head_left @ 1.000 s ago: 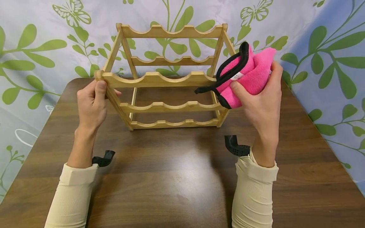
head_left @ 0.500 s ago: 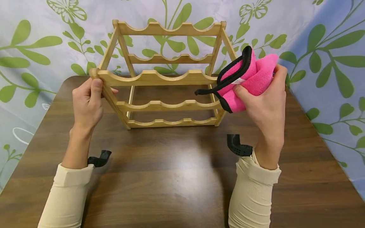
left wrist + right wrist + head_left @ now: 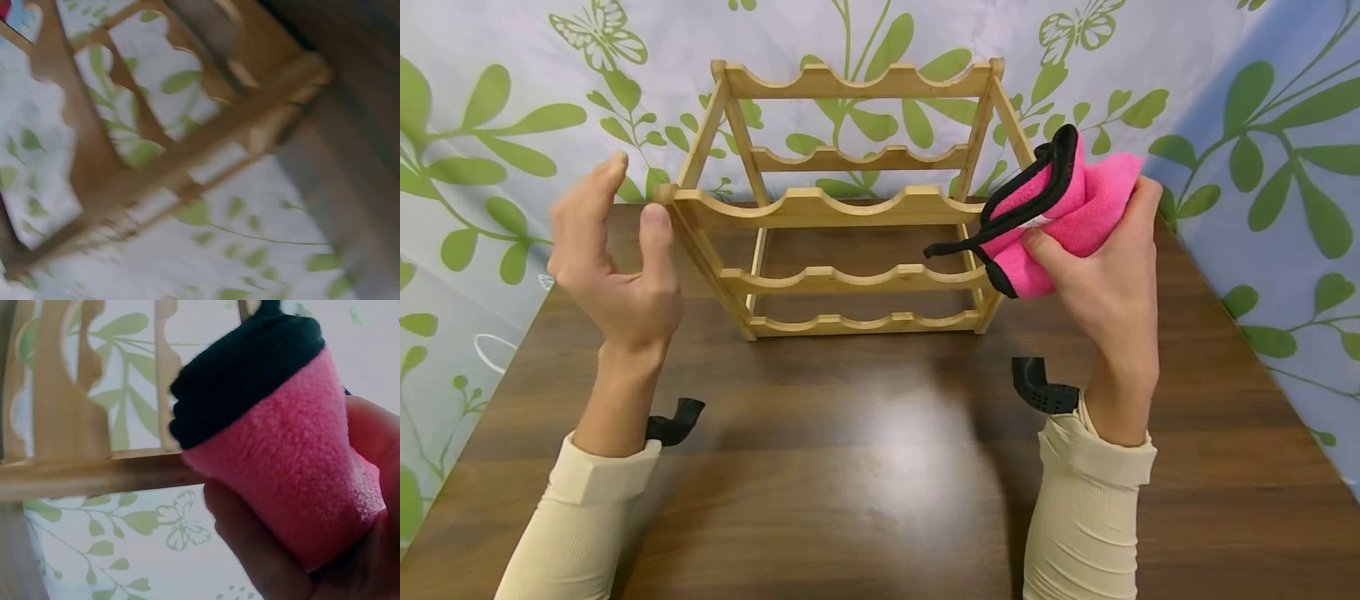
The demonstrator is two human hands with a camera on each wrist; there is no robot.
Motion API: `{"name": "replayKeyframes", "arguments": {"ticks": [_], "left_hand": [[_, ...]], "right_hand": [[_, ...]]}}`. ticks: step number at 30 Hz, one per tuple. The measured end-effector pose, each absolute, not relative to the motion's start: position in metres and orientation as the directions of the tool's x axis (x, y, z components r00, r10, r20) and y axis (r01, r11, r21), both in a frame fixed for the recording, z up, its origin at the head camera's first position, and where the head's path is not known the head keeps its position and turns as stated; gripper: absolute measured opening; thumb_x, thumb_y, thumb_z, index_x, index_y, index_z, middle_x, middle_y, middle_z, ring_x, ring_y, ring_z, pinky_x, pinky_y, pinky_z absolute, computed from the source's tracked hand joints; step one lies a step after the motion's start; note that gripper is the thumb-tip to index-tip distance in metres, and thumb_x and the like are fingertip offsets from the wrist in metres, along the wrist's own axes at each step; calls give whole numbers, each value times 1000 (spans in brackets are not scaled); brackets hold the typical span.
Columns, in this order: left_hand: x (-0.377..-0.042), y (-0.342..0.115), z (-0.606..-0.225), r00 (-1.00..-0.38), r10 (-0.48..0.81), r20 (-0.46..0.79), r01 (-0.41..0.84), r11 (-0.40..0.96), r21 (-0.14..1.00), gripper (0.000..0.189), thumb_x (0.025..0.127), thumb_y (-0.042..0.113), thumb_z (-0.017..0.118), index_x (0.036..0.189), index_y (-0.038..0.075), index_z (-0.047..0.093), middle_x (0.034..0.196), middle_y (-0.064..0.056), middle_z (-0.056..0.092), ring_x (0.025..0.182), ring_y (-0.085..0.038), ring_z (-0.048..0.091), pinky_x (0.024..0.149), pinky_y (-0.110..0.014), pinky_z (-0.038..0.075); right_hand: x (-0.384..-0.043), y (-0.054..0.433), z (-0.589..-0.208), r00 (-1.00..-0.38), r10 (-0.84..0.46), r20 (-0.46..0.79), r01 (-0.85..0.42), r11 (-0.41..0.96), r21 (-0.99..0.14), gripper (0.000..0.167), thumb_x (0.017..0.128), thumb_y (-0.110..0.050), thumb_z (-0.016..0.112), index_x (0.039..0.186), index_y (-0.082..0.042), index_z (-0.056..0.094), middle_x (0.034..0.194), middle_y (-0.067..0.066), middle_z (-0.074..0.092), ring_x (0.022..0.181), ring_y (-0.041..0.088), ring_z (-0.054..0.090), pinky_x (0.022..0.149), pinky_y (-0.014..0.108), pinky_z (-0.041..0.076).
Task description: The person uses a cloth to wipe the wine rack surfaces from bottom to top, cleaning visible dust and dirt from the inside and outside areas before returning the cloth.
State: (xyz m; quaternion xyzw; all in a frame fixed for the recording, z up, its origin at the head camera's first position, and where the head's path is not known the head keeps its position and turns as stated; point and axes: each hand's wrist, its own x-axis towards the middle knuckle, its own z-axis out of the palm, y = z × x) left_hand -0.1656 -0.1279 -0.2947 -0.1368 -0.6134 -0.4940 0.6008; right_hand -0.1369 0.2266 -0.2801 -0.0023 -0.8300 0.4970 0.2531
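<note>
Nearest me, along the table's (image 3: pixel 820 467) near edge, come my left sleeve (image 3: pixel 572 517) and right sleeve (image 3: pixel 1082 508), each with a black mount (image 3: pixel 676 422) at the wrist. Past them is my left hand (image 3: pixel 625 292), which a moment ago gripped the rack's near left corner and has now let go: its fingers are loose and bent a little, holding nothing, with the thumb just beside that post. My right hand (image 3: pixel 1105 275) grasps the bunched pink cloth (image 3: pixel 1090 217), thumb in front and fingers behind, as it did before; the black edging and a thin loop (image 3: pixel 951 248) point toward the rack. The cloth covers the rack's near right top corner from my eye, and I cannot tell if it touches the wood. The rack (image 3: pixel 805 208) itself stands upright toward the table's far edge, roughly midway between the left and right edges. With no left hand on it, I judge that it bears its own weight steadily and that this hand is free to change its hold. Farthest off, beyond the far edge, hangs the leaf-print backdrop (image 3: pixel 512 33).
</note>
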Motion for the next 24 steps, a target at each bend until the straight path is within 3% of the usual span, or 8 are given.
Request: {"name": "replayKeyframes", "arguments": {"ticks": [2, 4, 8, 11, 16, 18, 20, 24], "left_hand": [[-162, -110, -289, -150, -418, 896, 808, 470, 355, 32, 79, 16, 64, 96, -11, 70, 99, -17, 71, 99, -36, 63, 96, -48, 45], [-159, -93, -285, -104, -366, 925, 850, 449, 274, 30, 82, 17, 65, 96, -9, 70, 99, -18, 71, 97, -38, 63, 92, -48, 47], [-157, -56, -278, -117, -148, 982, 910, 381, 166, 28, 88, 14, 65, 104, -9, 69, 107, -19, 70, 100, -36, 64, 90, -45, 49], [-157, -31, -273, -231, 69, 971, 903, 386, 187, 31, 91, 11, 63, 114, -10, 66, 120, -22, 65, 111, -35, 60, 98, -41, 46], [-162, -2, -272, -600, 323, 732, 738, 577, 350, 50, 101, 25, 54, 135, -12, 50, 137, -25, 52, 128, -34, 48, 112, -33, 30], [-165, 6, -274, -690, 362, 626, 665, 657, 354, 53, 104, 31, 50, 136, -11, 47, 134, -24, 53, 126, -34, 48, 111, -33, 30], [-168, 11, -277, -718, 372, 588, 637, 692, 339, 50, 105, 31, 47, 131, -11, 50, 126, -23, 58, 118, -34, 52, 105, -35, 35], [-173, 17, -285, -668, 346, 659, 676, 652, 343, 35, 104, 23, 51, 118, -8, 58, 108, -18, 61, 99, -32, 54, 89, -38, 41]], "right_hand": [[-137, 229, -280, -874, 247, 418, -252, 506, -825, 60, 79, -12, 77, 126, -15, 41, 113, -5, 53, 99, 14, 55, 75, 22, 48], [-138, 230, -279, -878, 234, 418, -255, 510, -821, 60, 79, -12, 77, 126, -15, 41, 112, -5, 54, 98, 14, 55, 75, 22, 47], [-137, 232, -278, -874, 207, 440, -283, 520, -806, 63, 79, -11, 78, 131, -13, 42, 117, -5, 53, 103, 14, 54, 76, 22, 48], [-135, 232, -279, -850, 170, 498, -359, 505, -785, 68, 78, -7, 78, 136, -9, 42, 122, -4, 51, 109, 16, 52, 80, 23, 48], [-132, 221, -273, -831, 82, 550, -456, 467, -758, 74, 78, -4, 81, 139, -6, 39, 121, -1, 52, 114, 18, 52, 87, 23, 49], [-131, 214, -268, -826, 61, 561, -475, 461, -750, 75, 77, -3, 82, 138, -5, 39, 118, 2, 53, 113, 19, 53, 89, 24, 48], [-130, 209, -265, -816, 64, 575, -482, 476, -736, 74, 76, -3, 82, 137, -4, 40, 117, 5, 54, 112, 18, 53, 89, 24, 47], [-134, 207, -269, -797, 127, 591, -439, 552, -709, 68, 78, -8, 80, 136, -3, 44, 117, 8, 56, 106, 15, 53, 83, 22, 47]]}}
